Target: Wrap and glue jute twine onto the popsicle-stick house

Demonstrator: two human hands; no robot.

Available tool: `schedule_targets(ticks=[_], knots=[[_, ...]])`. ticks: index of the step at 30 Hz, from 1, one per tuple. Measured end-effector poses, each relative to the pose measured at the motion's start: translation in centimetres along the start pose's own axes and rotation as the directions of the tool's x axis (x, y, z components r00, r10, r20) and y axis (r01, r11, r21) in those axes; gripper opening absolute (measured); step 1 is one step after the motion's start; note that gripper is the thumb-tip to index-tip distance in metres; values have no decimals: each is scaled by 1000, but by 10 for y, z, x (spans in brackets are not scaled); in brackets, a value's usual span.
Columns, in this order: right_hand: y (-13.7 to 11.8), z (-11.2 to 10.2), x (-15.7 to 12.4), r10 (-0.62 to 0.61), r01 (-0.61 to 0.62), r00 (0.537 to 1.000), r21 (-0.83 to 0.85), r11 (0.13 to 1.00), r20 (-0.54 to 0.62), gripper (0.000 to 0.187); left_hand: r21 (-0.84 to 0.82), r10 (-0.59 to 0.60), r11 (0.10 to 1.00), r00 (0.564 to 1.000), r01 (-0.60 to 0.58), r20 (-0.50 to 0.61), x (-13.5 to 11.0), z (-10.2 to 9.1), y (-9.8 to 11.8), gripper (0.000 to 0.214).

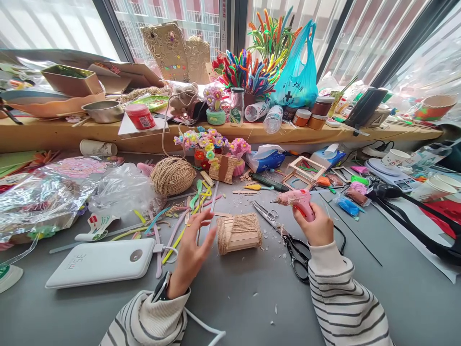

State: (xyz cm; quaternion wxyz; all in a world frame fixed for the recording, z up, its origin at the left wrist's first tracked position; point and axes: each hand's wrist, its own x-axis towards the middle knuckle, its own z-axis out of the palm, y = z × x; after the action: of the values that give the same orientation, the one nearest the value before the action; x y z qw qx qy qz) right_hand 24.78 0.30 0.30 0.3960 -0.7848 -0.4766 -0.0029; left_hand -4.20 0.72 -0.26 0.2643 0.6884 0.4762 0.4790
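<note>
My right hand (317, 225) is wrapped round the handle of a pink hot glue gun (296, 199), whose nozzle points left above the table. My left hand (194, 247) is raised with its fingers apart, just left of a small barrel made of wooden craft sticks (240, 235). Twine is wound round the barrel's ends and over part of its side; it lies sideways on the grey table (237, 307). Between the barrel and the glue gun lie silver scissors (265, 212). Black-handled scissors (298, 257) rest below the glue gun.
A white power bank (104, 262) with a cable sits at the left. Behind it are a ball of twine (173, 176), plastic wrap (118, 187) and colourful pipe cleaners (194, 211). A wooden frame (304, 172) and a digital scale (391, 175) stand farther back. Jars and a blue bag (297, 77) line the ledge.
</note>
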Motion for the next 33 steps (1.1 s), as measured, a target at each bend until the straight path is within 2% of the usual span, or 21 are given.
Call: schedule_targets(ticks=[4,7,11,14,19,22,28,33], knots=[[-4,-1,-3,-30,30,999,-11,999,-22,40,39,-41,999,968,32,248,-4,1,0,83],[-7,-1,-7,-55,57,997,41,998,-51,41,89,-65,995,945,38,322,-6,2,0,89],[-15,1,-16,-137,142,989,134,981,-47,38,140,-16,990,963,-22,267,-6,5,0,88],[-24,2,-25,-242,253,966,143,957,-86,32,227,-13,973,980,-34,199,-8,8,2,88],[-27,6,-37,-457,467,877,35,884,-146,23,342,23,937,989,-71,143,-14,13,5,92],[-23,11,-40,-550,550,819,-46,834,-163,22,358,38,930,991,-82,128,-14,13,4,92],[-30,13,-44,-587,581,787,-92,809,-190,22,379,25,922,988,-82,154,-14,11,6,94],[-34,13,-46,-554,547,816,-89,833,-169,22,390,23,917,987,-83,157,-14,11,8,92]])
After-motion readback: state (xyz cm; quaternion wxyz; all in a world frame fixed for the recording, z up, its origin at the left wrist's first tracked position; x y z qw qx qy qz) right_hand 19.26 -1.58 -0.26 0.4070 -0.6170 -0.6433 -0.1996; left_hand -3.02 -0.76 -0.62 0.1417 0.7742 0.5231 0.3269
